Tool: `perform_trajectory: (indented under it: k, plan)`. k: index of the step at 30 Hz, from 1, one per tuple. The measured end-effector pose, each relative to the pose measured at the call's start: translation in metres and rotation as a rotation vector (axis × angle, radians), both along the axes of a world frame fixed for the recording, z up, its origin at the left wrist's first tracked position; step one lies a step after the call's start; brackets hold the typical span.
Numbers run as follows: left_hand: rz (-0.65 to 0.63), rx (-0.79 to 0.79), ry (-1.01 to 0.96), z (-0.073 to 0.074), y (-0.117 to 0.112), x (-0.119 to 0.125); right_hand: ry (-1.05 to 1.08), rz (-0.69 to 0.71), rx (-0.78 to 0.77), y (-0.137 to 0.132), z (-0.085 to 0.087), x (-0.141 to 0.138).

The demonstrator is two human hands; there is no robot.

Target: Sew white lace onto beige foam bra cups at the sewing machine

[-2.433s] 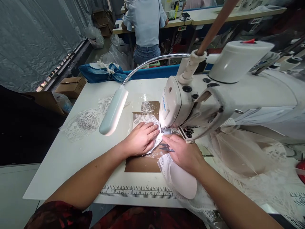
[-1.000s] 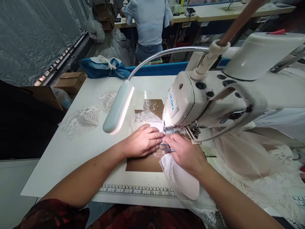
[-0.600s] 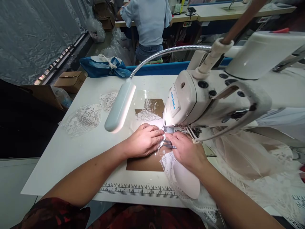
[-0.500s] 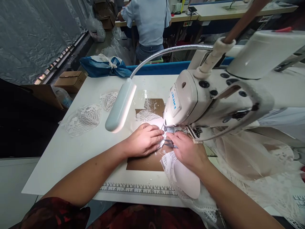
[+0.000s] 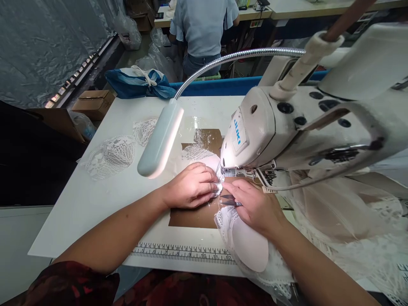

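Note:
Beside the needle of the white sewing machine [image 5: 251, 127], my left hand [image 5: 193, 185] lies over a white lace cup [image 5: 208, 160], its fingers bent onto the lace edge. My right hand [image 5: 255, 206] is closed round small thread snips [image 5: 231, 200], whose blades point left from under the fingers. Its index fingertip touches the same lace edge near the presser foot. Under the right wrist hangs another white lace-trimmed cup [image 5: 250, 244], reaching over the table's front edge. The stitching point is partly hidden by the machine head and fingers.
Lace pieces [image 5: 119, 152] lie on the left of the white table [image 5: 86, 212]. A lamp [image 5: 161, 138] on a bendy metal arm hangs over the work. Sheer lace fabric [image 5: 344, 208] heaps at the right. A ruler strip [image 5: 185, 253] runs along the front. A co-worker [image 5: 204, 29] sits beyond.
My view has shifted slightly, so the machine appears farther right. The snips' blades have moved a little down, away from the lace edge. My left hand stays on the cup.

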State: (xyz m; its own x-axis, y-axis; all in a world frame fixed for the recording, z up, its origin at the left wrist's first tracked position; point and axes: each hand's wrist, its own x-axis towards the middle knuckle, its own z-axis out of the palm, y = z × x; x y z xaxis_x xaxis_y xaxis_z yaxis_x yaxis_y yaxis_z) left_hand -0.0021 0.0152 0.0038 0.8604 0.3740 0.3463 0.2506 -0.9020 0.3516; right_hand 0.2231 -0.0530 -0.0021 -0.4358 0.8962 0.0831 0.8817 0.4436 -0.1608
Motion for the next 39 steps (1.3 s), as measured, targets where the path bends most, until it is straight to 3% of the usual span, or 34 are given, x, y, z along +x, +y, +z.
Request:
perform_trajectory:
  k: [5, 11, 17, 23, 26, 28, 32, 36, 39]
  plan:
    - [0.006, 0.009, 0.064, -0.004, -0.001, 0.001, -0.115, 0.005, -0.088, 0.0, 0.006, -0.007]
    - [0.052, 0.007, 0.06, -0.006, 0.0, 0.0, -0.088, -0.041, -0.046, 0.001, 0.003, -0.008]
    - [0.146, -0.02, 0.053, -0.006, 0.002, -0.002, 0.059, -0.109, -0.042, 0.001, -0.003, 0.001]
    - [0.204, -0.043, -0.045, -0.007, 0.003, -0.005, 0.262, -0.23, -0.063, 0.004, 0.013, 0.022]
    - [0.3, -0.031, -0.11, -0.009, 0.005, -0.008, 0.213, -0.324, -0.192, 0.002, 0.022, 0.037]
    - [0.428, -0.043, -0.122, -0.011, 0.007, -0.01, 0.182, -0.362, -0.308, -0.002, 0.028, 0.047]
    - [0.676, -0.098, -0.026, -0.013, 0.015, -0.019, 0.167, -0.335, -0.483, -0.016, 0.035, 0.059]
    - [0.696, -0.185, 0.034, -0.006, 0.022, -0.029, 0.143, -0.306, -0.48, -0.029, 0.035, 0.055]
    - [0.718, -0.36, 0.058, 0.006, 0.02, -0.037, 0.184, -0.295, -0.393, -0.037, 0.032, 0.049]
